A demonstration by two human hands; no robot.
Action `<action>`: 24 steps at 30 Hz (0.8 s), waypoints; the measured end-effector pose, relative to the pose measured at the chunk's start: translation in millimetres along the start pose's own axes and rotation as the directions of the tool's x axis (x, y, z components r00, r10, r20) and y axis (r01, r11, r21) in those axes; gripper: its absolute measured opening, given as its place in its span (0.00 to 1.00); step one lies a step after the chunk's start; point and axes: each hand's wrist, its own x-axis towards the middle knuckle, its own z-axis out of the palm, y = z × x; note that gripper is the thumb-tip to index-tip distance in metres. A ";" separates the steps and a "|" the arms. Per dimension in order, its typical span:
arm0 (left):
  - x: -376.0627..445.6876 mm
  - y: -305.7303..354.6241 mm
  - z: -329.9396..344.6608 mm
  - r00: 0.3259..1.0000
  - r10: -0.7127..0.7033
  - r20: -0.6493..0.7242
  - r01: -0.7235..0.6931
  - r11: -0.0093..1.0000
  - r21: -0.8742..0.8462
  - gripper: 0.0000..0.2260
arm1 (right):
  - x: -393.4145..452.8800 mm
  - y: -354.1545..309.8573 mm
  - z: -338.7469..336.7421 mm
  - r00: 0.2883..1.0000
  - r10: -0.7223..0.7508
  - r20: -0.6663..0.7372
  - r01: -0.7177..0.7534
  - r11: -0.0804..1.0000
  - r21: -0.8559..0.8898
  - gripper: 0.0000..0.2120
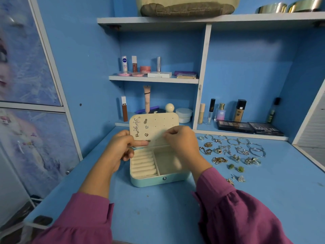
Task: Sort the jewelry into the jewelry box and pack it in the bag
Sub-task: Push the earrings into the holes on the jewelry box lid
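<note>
Jewelry box (159, 179), pale turquoise with rounded corners and a cream velvet lining, sits open on the blue desk top (158, 217), centred between the two forearms in magenta sleeves. Its lid panel (156, 125) stands upright, cream, perforated with small holes. Left hand (121, 148) is at the lid's lower left edge: index finger extended flat across the panel's bottom, remaining fingers curled behind the lid edge, so it grips the lid. Right hand (181, 141) is at the lid's right half, thumb and forefinger pinched together against the panel; whatever sits between them is too small to make out. Earrings pinned on the lid, counted: six, in two columns of three, namely two starfish-shaped (136, 120), one pineapple-shaped (145, 121), one small cluster, two hearts (146, 134). Box base holds two compartments: a ring-roll section (143, 164) on the left with about six rolls, and one plain tray (167, 162) on the right. Loose jewelry (232, 152) lies on the desk just right of the right hand: silver hoops and bangles at the back, chains and rings in the middle, two green stone earrings (236, 167) and two triangular studs nearest. Exact count of chains cannot be told.
</note>
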 end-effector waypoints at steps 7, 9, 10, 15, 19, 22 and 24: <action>-1.7 -2.6 -7.1 0.992 -0.101 0.078 0.118 0.958 -0.261 0.16 | 9.7 22.6 -49.2 0.997 0.054 -0.048 -0.052 0.998 0.043 0.05; -0.9 -3.9 -10.0 0.985 -0.130 0.111 0.160 0.933 -0.324 0.20 | 8.9 28.9 -59.1 0.998 0.054 -0.036 -0.052 0.997 0.048 0.03; -0.7 -4.3 -11.0 0.981 -0.143 0.127 0.179 0.921 -0.347 0.22 | 7.8 32.3 -63.8 0.998 0.057 -0.025 -0.055 0.997 0.046 0.03; 0.1 -5.7 -11.7 0.965 -0.168 0.204 0.238 0.887 -0.396 0.19 | 3.8 45.4 -79.1 0.993 0.067 0.095 -0.061 0.996 -0.063 0.03; 1.5 -7.1 -12.1 0.939 -0.221 0.263 0.313 0.864 -0.393 0.16 | 3.2 49.9 -90.6 0.975 0.061 0.216 -0.023 0.985 -0.171 0.02; 0.5 -7.0 -12.5 0.922 -0.248 0.297 0.355 0.848 -0.393 0.16 | 0.6 50.9 -99.1 0.934 0.087 0.346 0.000 0.970 -0.243 0.02; 0.3 -7.7 -12.7 0.920 -0.245 0.306 0.355 0.849 -0.390 0.16 | 0.1 51.4 -100.1 0.918 0.119 0.379 0.014 0.943 -0.332 0.03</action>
